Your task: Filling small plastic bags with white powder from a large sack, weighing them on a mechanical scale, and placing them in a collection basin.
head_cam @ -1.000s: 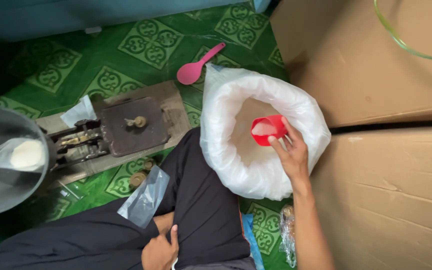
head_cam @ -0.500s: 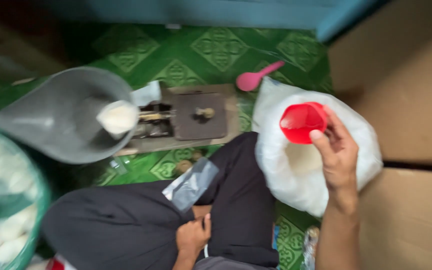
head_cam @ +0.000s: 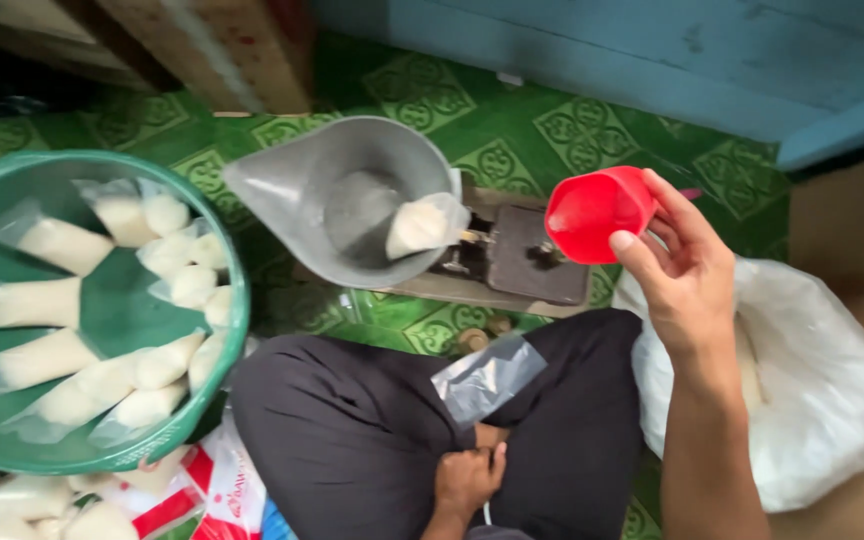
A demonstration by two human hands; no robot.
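Note:
My right hand holds a red plastic cup tilted on its side above the balance scale. The scale's grey metal pan holds a small clear bag partly filled with white grain. My left hand rests low between my black-trousered legs, fingers curled, near a stack of empty clear bags lying on my knee. What the left hand holds cannot be made out. A big white sack sits at my right.
A green basin at the left holds several filled bags of white grain. More filled bags and red-white packaging lie at the bottom left. A blue wall runs across the back, with brown cardboard at the far right and a wooden box at the top.
My right hand lifted the red cup out of the white sack and carried it left over the scale. The view swung left, bringing the green basin into sight.

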